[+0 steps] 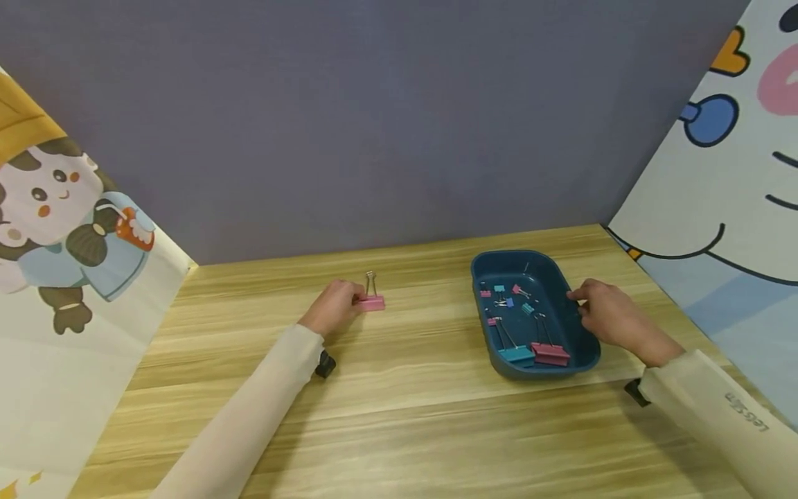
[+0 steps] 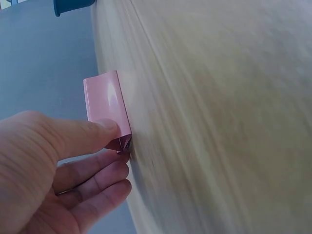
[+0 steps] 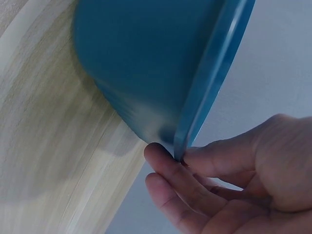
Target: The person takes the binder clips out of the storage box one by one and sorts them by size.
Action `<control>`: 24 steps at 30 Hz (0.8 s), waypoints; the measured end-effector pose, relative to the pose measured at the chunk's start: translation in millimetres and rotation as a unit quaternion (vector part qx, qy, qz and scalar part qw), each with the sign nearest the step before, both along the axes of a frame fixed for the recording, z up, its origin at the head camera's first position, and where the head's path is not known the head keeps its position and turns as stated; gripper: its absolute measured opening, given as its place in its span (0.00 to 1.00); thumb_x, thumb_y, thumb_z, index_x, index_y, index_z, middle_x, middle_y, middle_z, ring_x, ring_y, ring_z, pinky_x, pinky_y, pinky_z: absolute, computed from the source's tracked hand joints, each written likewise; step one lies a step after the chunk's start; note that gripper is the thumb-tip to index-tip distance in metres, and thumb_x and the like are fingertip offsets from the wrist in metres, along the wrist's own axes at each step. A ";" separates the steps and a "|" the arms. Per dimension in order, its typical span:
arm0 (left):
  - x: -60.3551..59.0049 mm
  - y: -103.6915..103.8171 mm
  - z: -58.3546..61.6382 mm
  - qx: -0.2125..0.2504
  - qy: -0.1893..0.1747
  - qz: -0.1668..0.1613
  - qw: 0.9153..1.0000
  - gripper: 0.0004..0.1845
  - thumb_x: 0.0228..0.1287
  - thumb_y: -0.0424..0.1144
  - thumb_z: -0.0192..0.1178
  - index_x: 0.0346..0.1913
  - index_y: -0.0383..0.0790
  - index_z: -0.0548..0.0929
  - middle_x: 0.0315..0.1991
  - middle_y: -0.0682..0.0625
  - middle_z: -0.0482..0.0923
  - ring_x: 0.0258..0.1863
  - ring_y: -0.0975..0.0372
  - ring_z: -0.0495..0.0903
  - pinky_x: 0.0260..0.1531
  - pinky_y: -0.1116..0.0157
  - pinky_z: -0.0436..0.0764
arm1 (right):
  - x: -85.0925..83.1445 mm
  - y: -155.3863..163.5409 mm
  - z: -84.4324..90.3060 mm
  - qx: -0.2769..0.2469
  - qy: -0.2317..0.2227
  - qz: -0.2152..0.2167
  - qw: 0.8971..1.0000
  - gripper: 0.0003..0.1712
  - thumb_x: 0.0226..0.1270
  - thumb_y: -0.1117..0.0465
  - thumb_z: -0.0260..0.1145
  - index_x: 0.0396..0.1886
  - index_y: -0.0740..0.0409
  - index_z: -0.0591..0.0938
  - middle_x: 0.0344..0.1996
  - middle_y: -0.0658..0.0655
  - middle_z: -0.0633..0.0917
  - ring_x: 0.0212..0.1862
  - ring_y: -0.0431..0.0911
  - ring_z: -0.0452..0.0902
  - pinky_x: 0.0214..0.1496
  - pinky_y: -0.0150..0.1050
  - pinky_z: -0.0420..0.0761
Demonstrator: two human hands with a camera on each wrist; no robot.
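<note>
A large pink binder clip (image 1: 372,303) is at the middle of the wooden table, its wire handles pointing to the back. My left hand (image 1: 335,307) pinches one end of it; in the left wrist view the thumb lies on the clip's pink face (image 2: 105,97). On the right side stands a dark blue basin (image 1: 511,260). My right hand (image 1: 607,315) pinches its right rim between thumb and fingers, as the right wrist view shows at the basin edge (image 3: 204,73). Inside lie a large teal binder clip (image 1: 517,356), a large dark pink one (image 1: 550,353) and several small coloured clips.
The wooden table (image 1: 399,430) ends at a grey back panel (image 1: 386,138). Cartoon-printed panels stand at the left (image 1: 81,229) and the right (image 1: 717,208), the right one close to my right arm.
</note>
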State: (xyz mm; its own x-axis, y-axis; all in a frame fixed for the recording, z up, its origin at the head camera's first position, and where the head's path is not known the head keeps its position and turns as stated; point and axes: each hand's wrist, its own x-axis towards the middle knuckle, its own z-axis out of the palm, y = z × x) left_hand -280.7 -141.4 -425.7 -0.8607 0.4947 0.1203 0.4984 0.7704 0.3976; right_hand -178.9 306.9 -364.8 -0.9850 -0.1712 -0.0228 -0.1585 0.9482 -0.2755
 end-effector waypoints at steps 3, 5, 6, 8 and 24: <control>-0.8 2.4 0.1 -0.007 -0.003 0.000 1.000 0.02 0.58 0.35 0.67 0.31 0.39 0.86 0.29 0.53 0.80 0.28 0.61 0.74 0.34 0.62 0.75 | 0.4 -0.9 -0.6 -0.001 0.008 0.005 1.000 0.18 0.53 0.79 0.57 0.46 0.81 0.77 0.39 0.71 0.76 0.32 0.52 0.75 0.28 0.42 0.75; -1.6 3.9 -0.2 -0.010 -0.004 -0.002 1.000 0.02 0.59 0.35 0.66 0.32 0.40 0.86 0.29 0.53 0.80 0.28 0.62 0.74 0.33 0.62 0.75 | 0.8 -0.9 -1.5 -0.003 0.013 0.010 1.000 0.18 0.53 0.79 0.56 0.46 0.81 0.78 0.39 0.71 0.76 0.31 0.51 0.76 0.27 0.41 0.74; -2.1 4.7 -0.2 -0.011 -0.004 -0.002 1.000 0.02 0.59 0.35 0.66 0.32 0.40 0.86 0.30 0.53 0.80 0.29 0.62 0.74 0.33 0.62 0.75 | 0.8 -0.4 -1.7 -0.005 0.014 0.011 1.000 0.18 0.53 0.79 0.56 0.46 0.81 0.78 0.38 0.71 0.76 0.31 0.51 0.76 0.27 0.40 0.73; -2.9 6.2 -0.3 -0.013 -0.007 -0.003 1.000 0.02 0.59 0.36 0.67 0.33 0.40 0.85 0.29 0.53 0.79 0.28 0.62 0.73 0.32 0.63 0.74 | 0.9 0.5 -2.2 -0.008 0.014 0.012 1.000 0.18 0.53 0.80 0.56 0.46 0.81 0.78 0.38 0.71 0.76 0.31 0.52 0.77 0.26 0.40 0.72; 0.8 21.2 20.7 0.038 0.034 -0.019 0.999 0.14 0.60 0.38 0.65 0.47 0.34 0.81 0.45 0.44 0.78 0.44 0.52 0.77 0.44 0.58 0.76 | 2.6 2.2 -1.3 -0.018 0.004 0.010 1.000 0.20 0.52 0.80 0.56 0.47 0.82 0.77 0.41 0.72 0.76 0.36 0.57 0.78 0.27 0.40 0.75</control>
